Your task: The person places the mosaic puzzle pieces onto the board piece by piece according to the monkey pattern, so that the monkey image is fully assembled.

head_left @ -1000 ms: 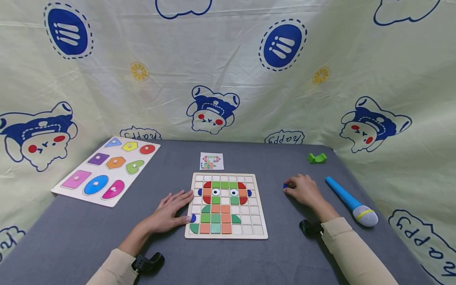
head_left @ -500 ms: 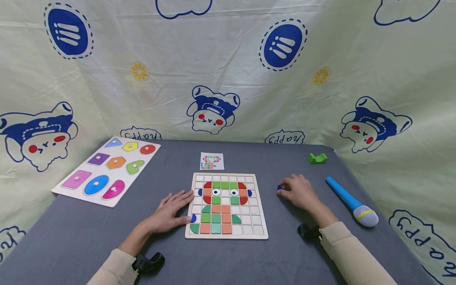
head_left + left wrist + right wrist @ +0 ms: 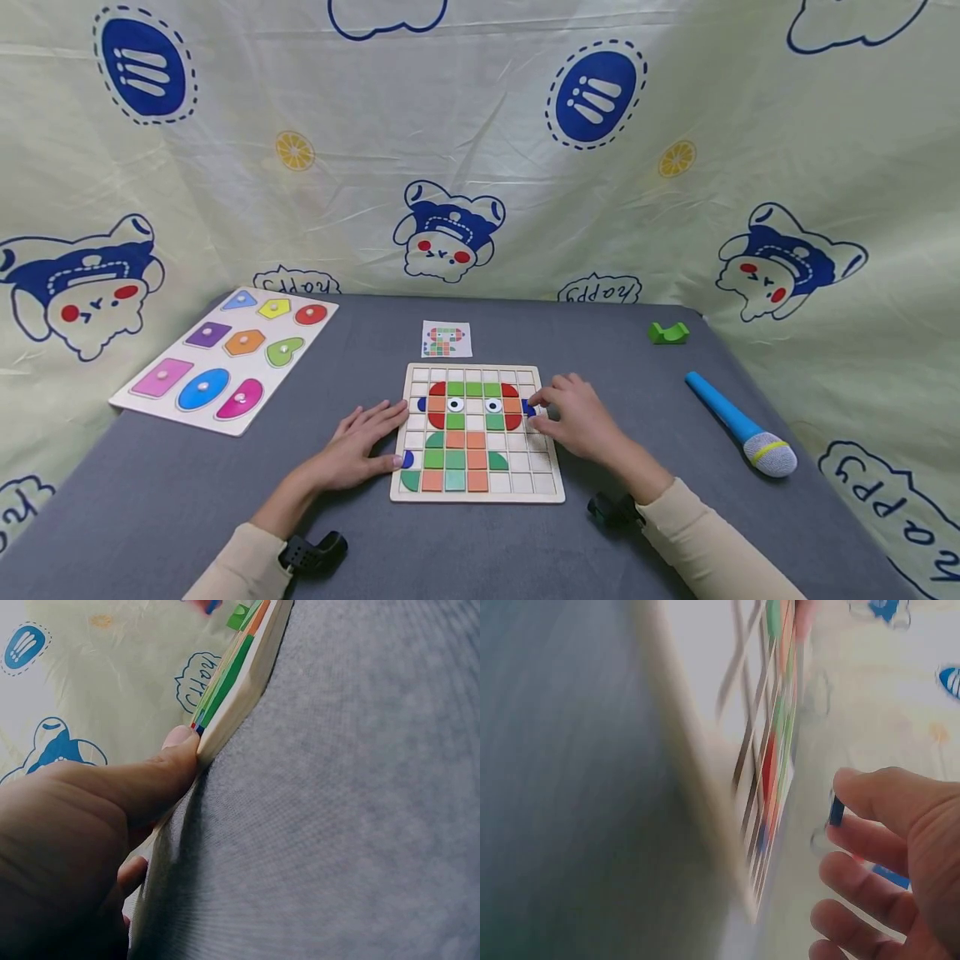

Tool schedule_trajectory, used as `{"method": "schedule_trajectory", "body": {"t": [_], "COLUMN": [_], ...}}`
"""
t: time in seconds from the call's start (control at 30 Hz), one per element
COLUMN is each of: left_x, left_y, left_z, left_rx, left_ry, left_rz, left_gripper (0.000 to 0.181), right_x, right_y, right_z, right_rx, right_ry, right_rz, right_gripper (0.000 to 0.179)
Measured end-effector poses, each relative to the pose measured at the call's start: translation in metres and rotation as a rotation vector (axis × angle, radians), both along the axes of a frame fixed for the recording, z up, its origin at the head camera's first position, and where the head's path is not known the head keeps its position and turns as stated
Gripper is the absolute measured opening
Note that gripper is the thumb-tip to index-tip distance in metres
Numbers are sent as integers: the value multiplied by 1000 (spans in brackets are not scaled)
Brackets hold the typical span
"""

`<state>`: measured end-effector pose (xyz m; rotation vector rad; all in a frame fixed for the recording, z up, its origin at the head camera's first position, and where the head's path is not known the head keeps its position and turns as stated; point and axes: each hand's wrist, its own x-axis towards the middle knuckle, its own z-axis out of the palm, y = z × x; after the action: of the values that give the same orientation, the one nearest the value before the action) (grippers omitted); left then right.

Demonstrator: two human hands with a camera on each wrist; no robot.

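A square wooden grid board (image 3: pixel 542 482) lies flat on the table, with red, green, orange and blue mosaic tiles set in many of its cells. Two round eye tiles (image 3: pixel 455 405) are among them. My left hand (image 3: pixel 348 454) rests at the board's left edge, fingers extended, thumb touching the rim beside a blue half-round tile (image 3: pixel 407 459). Over the board's right edge, my right hand (image 3: pixel 581 421) pinches a small blue tile (image 3: pixel 837 811) between thumb and index finger. Its other fingers are loosely bent in the right wrist view.
A small pattern card (image 3: pixel 446 340) lies just behind the board. To the left is a white shape puzzle (image 3: pixel 251 377) with colourful knobbed pieces. On the right are a toy microphone (image 3: pixel 738 423) and a green curved block (image 3: pixel 668 333). A printed curtain (image 3: pixel 517 325) hangs behind the grey table.
My right hand has carried the blue tile leftward from the bare table on the right to the board's right edge. My left hand has stayed put.
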<state>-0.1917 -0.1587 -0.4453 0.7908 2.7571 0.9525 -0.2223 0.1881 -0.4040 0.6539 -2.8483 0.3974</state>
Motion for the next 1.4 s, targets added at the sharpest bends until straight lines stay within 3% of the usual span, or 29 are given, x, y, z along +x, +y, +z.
{"method": "schedule_trajectory", "body": {"t": [0.47, 0.87, 1.4], "left_x": [1, 0, 0], "left_y": [0, 0, -1], "left_z": [2, 0, 0], "left_rx": [3, 6, 17], "left_ry": [-17, -5, 17], "left_rz": [-2, -8, -16], "left_gripper": [70, 69, 68], "right_x": [17, 15, 7], "right_y": [-85, -129, -146], "right_z": [-1, -6, -11], "right_rx": [-15, 47, 97], "right_ry": [-9, -94, -107], "right_rz": [212, 181, 176], "right_gripper": [22, 22, 24]}}
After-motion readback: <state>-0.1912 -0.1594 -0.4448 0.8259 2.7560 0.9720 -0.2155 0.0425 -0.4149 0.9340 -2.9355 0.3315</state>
